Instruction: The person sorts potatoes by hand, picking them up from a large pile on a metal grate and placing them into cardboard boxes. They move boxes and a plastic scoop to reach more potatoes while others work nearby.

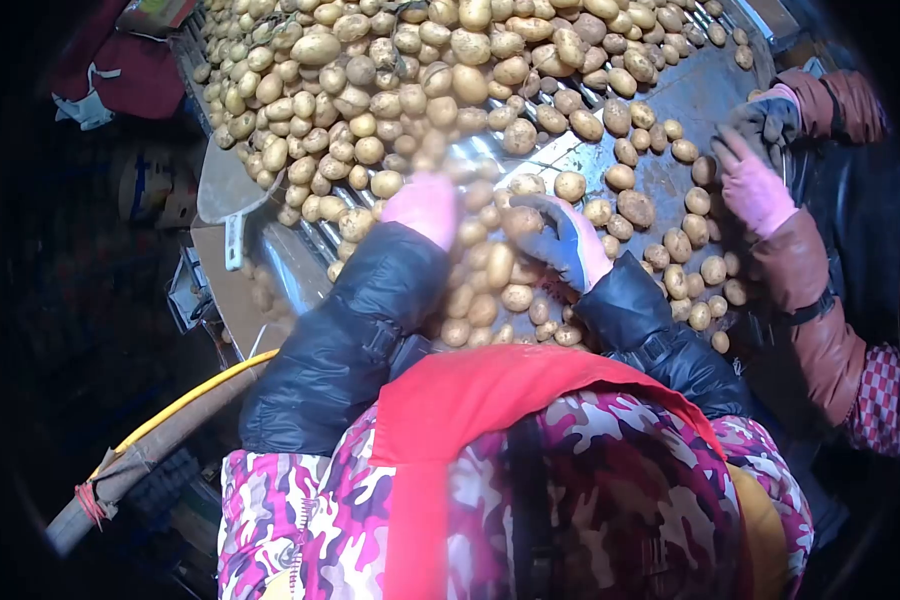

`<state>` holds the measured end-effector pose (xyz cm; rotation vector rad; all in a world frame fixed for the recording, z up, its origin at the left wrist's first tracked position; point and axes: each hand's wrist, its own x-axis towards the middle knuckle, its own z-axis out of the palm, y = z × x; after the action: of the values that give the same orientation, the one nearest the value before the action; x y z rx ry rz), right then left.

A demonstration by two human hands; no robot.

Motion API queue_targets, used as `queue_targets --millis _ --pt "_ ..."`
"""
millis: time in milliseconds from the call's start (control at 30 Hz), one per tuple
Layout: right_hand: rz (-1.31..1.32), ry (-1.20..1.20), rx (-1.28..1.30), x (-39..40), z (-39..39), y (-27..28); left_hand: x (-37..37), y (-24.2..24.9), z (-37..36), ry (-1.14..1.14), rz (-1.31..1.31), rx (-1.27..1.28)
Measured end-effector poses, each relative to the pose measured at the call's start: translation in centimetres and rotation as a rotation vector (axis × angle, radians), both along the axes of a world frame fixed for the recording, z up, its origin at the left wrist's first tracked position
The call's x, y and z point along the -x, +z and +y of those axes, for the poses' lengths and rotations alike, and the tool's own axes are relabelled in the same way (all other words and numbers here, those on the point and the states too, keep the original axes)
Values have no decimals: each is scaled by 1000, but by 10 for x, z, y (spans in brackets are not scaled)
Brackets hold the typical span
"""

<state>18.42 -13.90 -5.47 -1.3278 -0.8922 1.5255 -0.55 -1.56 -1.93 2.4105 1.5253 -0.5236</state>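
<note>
My left hand (422, 208), in a pink glove, reaches over the near edge of a large heap of potatoes (370, 100). Motion smears its fingers, and blurred potatoes (432, 148) show just beyond them. My right hand (568, 242), in a pink and grey-blue glove, curls around a brownish potato (521, 222) at its fingertips. Below and between my hands lies a loose group of potatoes (482, 308) close to my red apron (490, 385).
On the right, another person's gloved hands (755, 190) work beside scattered potatoes on a metal surface (685, 95). A scoop with a white handle (234, 240) lies at the left of the heap. A yellow-rimmed hoop (185, 402) stands at the lower left.
</note>
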Motion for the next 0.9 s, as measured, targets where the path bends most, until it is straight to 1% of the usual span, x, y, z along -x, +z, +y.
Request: queue_targets --millis 33,133,167,233,333,367,400,433,467,500,533,567,600,633,667,700,733,767,833,867,900 --pt "30 16 30 0 1 2 4 -5 6 185 -93 57" --pt "-139 95 -52 0 9 10 11 -10 5 58 -66 -14" --pt "-77 95 -40 0 7 7 9 -2 8 82 -52 51" --pt "40 83 -22 0 7 -1 13 -7 9 123 -120 37" --pt "370 1 63 0 6 -2 16 -13 8 146 -172 29" --pt "521 -23 178 -4 11 15 19 -11 6 146 -207 33" --pt "556 -90 182 -8 16 27 22 -10 2 147 -241 38" --pt "535 -85 191 -13 21 35 25 -9 -2 121 -324 -2" --pt "515 -80 198 -20 27 38 34 -11 -4 131 -464 22" --pt "448 -107 195 -24 41 25 48 -16 -3 137 -602 45" --pt "290 -122 135 -24 57 30 62 -18 -4 142 -739 71" --pt "44 -33 140 -29 72 34 67 -6 -6 336 -937 210" --pt "-178 55 93 -31 85 31 77 13 -8 944 -1058 708" --pt "-404 134 46 -32 98 27 95 7 -6 952 -1252 768" --pt "-638 237 -61 -29 108 30 102 9 -5 957 -1449 824" --pt "-819 363 -97 -21 117 35 105 11 -9 1005 -1535 809" --pt "-997 491 -134 -14 124 37 96 26 -7 1019 -1492 722" --pt "-1129 450 -296 -2 122 27 94 23 1 870 -1374 659" --pt "-1238 503 -273 13 128 15 73 24 19 908 -1100 630" --pt "-1272 519 -242 18 129 10 65 14 21 743 -1104 626" --pt "-1258 554 -244 19 130 15 41 29 27 530 -745 556"
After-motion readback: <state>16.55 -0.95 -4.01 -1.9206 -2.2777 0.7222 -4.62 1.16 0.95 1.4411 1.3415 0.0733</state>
